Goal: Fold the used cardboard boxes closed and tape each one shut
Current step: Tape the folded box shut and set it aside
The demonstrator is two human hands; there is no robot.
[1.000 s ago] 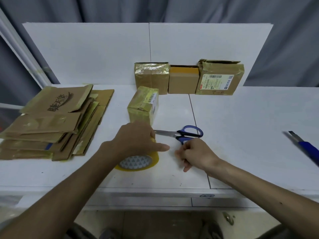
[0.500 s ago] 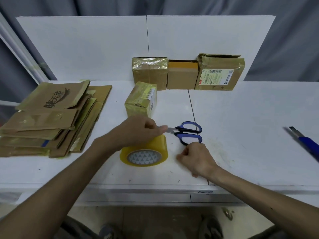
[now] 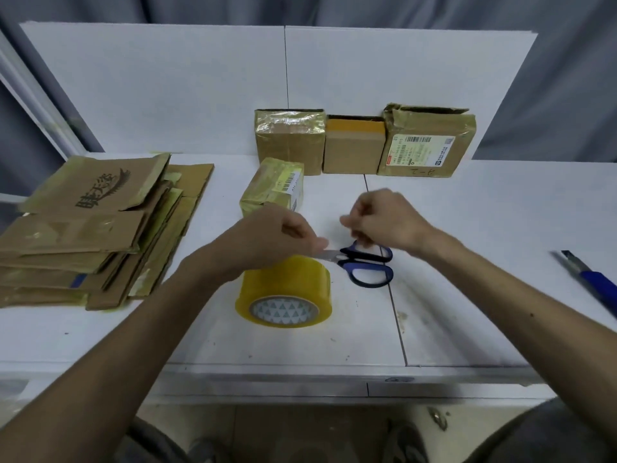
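Left hand point(image 3: 267, 240) on the tape roll point(image 3: 287, 289), right hand point(image 3: 387, 218) above the scissors point(image 3: 367, 265)

From my feed, the left hand curls over the top of the yellow tape roll, which stands on its edge near the front of the white table point(image 3: 484, 262). The right hand hovers over the blue-handled scissors with its fingers bunched; it is blurred, and I cannot tell whether it holds anything. Just behind the roll sits a small taped box point(image 3: 273, 192). Three more boxes point(image 3: 354, 145) line up against the white back panels point(image 3: 167, 88), touching one another. A stack of flattened cardboard point(image 3: 93, 228) lies at the table's left, and a blue utility knife point(image 3: 594, 282) lies at the far right. A grey curtain point(image 3: 567, 78) hangs behind the panels.
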